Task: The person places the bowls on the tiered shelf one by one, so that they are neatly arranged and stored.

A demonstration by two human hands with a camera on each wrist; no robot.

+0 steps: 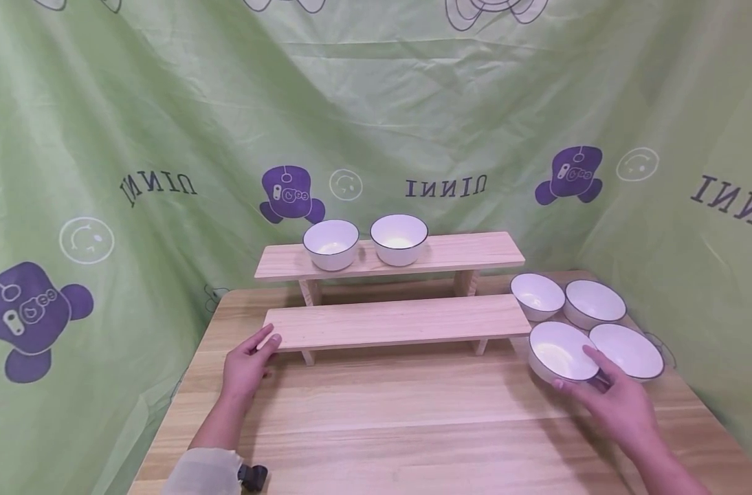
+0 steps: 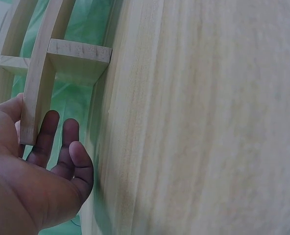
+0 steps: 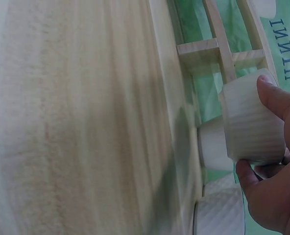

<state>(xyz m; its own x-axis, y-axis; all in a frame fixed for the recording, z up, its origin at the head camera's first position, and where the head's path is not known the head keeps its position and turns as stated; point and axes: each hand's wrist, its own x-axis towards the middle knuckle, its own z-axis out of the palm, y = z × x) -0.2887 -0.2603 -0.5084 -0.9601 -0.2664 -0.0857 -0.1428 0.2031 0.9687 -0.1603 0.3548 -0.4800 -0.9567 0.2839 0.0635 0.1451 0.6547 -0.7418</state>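
Observation:
A two-tier wooden shelf (image 1: 401, 323) stands on the table. My left hand (image 1: 246, 364) holds the left end of its lower board, which lies between thumb and fingers in the left wrist view (image 2: 52, 171). On the right, my right hand (image 1: 623, 405) grips a white bowl (image 1: 558, 350) with a dark rim, thumb and fingers spread around its side. In the right wrist view this bowl (image 3: 253, 120) is tilted and raised off the table, near the lower board's right end. Two similar bowls, one left (image 1: 330, 244) and one right (image 1: 399, 239), sit on the upper board.
Three more white bowls stand at the table's right: a back left one (image 1: 537, 295), a back right one (image 1: 595, 302) and a front one (image 1: 626, 350). The wooden table (image 1: 376, 440) extends in front of the shelf. A green printed curtain (image 1: 376, 124) hangs behind and at both sides.

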